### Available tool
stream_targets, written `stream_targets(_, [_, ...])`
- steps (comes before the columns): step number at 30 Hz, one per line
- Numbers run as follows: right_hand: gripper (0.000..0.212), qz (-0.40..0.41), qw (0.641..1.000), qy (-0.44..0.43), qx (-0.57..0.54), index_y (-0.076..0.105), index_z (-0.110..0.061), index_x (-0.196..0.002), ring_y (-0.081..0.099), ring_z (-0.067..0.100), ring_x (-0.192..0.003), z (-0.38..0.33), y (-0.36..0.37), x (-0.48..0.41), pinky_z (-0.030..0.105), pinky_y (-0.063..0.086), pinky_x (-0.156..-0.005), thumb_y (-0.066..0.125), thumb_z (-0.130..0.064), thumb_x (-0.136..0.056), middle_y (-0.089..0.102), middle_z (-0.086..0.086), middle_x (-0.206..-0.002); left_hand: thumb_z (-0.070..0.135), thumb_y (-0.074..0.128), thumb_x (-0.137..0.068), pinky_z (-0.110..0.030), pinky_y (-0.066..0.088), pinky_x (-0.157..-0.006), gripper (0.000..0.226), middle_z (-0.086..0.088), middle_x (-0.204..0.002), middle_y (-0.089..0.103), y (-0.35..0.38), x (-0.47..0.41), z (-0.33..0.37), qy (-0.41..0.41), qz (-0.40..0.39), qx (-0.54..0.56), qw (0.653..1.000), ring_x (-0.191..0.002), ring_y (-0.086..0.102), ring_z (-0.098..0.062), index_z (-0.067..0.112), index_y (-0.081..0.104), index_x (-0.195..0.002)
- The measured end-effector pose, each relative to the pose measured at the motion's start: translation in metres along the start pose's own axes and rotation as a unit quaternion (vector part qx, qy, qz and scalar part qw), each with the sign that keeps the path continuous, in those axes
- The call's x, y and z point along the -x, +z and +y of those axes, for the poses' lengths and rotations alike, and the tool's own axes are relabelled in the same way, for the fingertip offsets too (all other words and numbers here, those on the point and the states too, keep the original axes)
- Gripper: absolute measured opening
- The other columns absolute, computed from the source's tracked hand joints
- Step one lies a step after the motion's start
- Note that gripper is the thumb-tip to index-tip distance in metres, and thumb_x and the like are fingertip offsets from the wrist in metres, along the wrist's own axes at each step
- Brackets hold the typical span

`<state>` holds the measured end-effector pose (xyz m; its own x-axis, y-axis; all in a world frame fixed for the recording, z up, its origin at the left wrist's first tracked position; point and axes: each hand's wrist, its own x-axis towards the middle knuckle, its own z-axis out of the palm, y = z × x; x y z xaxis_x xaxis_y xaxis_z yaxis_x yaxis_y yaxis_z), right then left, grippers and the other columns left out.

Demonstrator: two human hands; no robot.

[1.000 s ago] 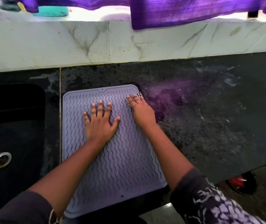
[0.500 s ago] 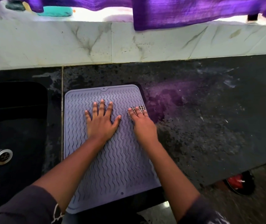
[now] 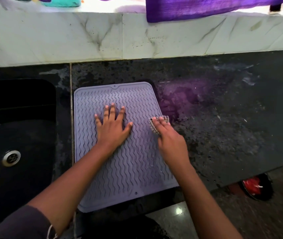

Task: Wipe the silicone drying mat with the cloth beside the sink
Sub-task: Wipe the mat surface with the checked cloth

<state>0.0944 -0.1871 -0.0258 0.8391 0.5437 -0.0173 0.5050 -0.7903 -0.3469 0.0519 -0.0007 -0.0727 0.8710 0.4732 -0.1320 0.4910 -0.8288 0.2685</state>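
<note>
On the worktop [image 3: 223, 121] by the sink [image 3: 16, 128], my left hand [image 3: 114, 131] lies flat and spread on the mat [image 3: 130, 171]; my right hand [image 3: 171, 144] presses the cloth [image 3: 165, 118], straight-fingered, at its right edge.

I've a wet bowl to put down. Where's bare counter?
The widest bare patch is the dark counter right of the mat, from the marble backsplash to the front edge. A narrower strip lies between mat and backsplash. The mat is crowded: left hand flat mid-mat, right hand pressing the cloth at its right edge. Left of it is only the sink.
</note>
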Motion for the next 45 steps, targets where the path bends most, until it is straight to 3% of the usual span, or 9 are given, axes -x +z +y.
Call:
stream_targets(4, [0.057,-0.047,0.997,-0.018,0.063,0.017,-0.028,-0.148,0.015,0.031,-0.143,0.000,0.034,-0.012,0.044,0.022,-0.112,0.035,-0.013,-0.096,0.020,0.002,-0.156,0.065,0.018,-0.092,-0.056,-0.009,-0.113,0.069,-0.005,-0.161,-0.010,0.012,0.040,0.000,-0.001,0.000,-0.007,1.000,-0.147,-0.012,-0.026,0.035,-0.003,-0.151])
stream_targets(12, [0.055,-0.131,0.987,-0.017,0.093,0.014,-0.026,-0.148,0.027,0.026,-0.140,0.006,0.004,0.078,0.035,0.036,-0.105,0.033,-0.014,-0.098,0.019,0.001,-0.156,0.066,0.015,-0.091,-0.055,-0.006,-0.115,0.070,-0.005,-0.162,-0.004,0.019,0.050,0.001,-0.003,0.033,-0.014,0.999,-0.148,-0.008,-0.027,0.034,0.001,-0.151])
stream_targets(16, [0.051,-0.036,0.998,-0.030,0.040,0.033,-0.028,-0.142,0.056,0.020,-0.115,0.002,-0.026,0.039,0.036,0.046,-0.096,0.044,-0.012,-0.095,0.039,-0.003,-0.147,0.065,0.017,-0.091,-0.054,-0.006,-0.115,0.069,-0.003,-0.162,-0.003,0.018,0.050,0.002,-0.009,0.036,-0.019,0.999,-0.148,-0.007,-0.026,0.035,0.001,-0.151])
stream_targets(18, [0.052,0.025,0.999,-0.040,0.021,0.032,-0.029,-0.143,0.050,0.021,-0.123,-0.003,-0.019,0.002,0.039,0.046,-0.096,0.043,-0.009,-0.095,0.036,-0.003,-0.149,0.066,0.016,-0.091,-0.054,-0.005,-0.115,0.068,-0.003,-0.162,-0.003,0.019,0.049,0.002,-0.013,0.040,-0.021,0.999,-0.148,-0.006,-0.025,0.036,0.001,-0.151])
stream_targets(22, [0.060,-0.055,0.991,-0.054,0.112,0.020,-0.026,-0.147,0.024,0.028,-0.140,-0.002,0.015,-0.030,0.040,0.040,-0.101,0.037,-0.001,-0.095,0.023,0.000,-0.155,0.067,0.017,-0.091,-0.055,-0.001,-0.116,0.069,-0.002,-0.162,0.002,0.021,0.050,0.002,-0.014,0.052,-0.027,0.998,-0.149,-0.002,-0.025,0.037,0.003,-0.151])
stream_targets(29, [0.058,-0.100,0.986,-0.061,0.118,0.016,-0.024,-0.148,0.026,0.027,-0.139,0.018,0.002,0.077,0.038,0.040,-0.102,0.036,-0.008,-0.096,0.019,0.001,-0.156,0.066,0.020,-0.091,-0.056,-0.001,-0.117,0.069,-0.003,-0.162,0.002,0.020,0.050,0.001,-0.010,0.053,-0.018,0.998,-0.148,-0.002,-0.026,0.035,0.005,-0.151])
stream_targets(34, [0.047,-0.093,0.995,-0.010,0.020,0.041,-0.036,-0.136,0.063,0.017,-0.092,0.027,-0.032,0.060,0.031,0.053,-0.085,0.051,-0.017,-0.093,0.059,-0.001,-0.129,0.065,0.020,-0.091,-0.056,-0.001,-0.117,0.069,-0.003,-0.162,0.003,0.018,0.050,0.002,-0.009,0.051,-0.013,0.999,-0.148,-0.002,-0.026,0.034,0.006,-0.151])
stream_targets(39, [0.059,-0.050,0.993,-0.058,0.084,0.024,-0.029,-0.146,0.034,0.026,-0.136,0.020,0.005,0.021,0.039,0.043,-0.099,0.038,-0.004,-0.094,0.027,0.001,-0.154,0.066,0.020,-0.091,-0.057,0.000,-0.116,0.069,-0.003,-0.162,0.003,0.020,0.049,0.002,-0.011,0.055,-0.019,0.998,-0.148,-0.001,-0.026,0.035,0.006,-0.151])
stream_targets(45, [0.064,-0.119,0.985,-0.072,0.102,0.015,-0.033,-0.147,0.021,0.022,-0.142,0.038,-0.001,0.094,0.034,0.039,-0.101,0.036,-0.005,-0.094,0.013,-0.006,-0.157,0.066,0.020,-0.091,-0.056,0.000,-0.117,0.069,-0.003,-0.162,0.004,0.021,0.049,0.001,-0.011,0.057,-0.017,0.998,-0.148,-0.001,-0.026,0.035,0.007,-0.151])
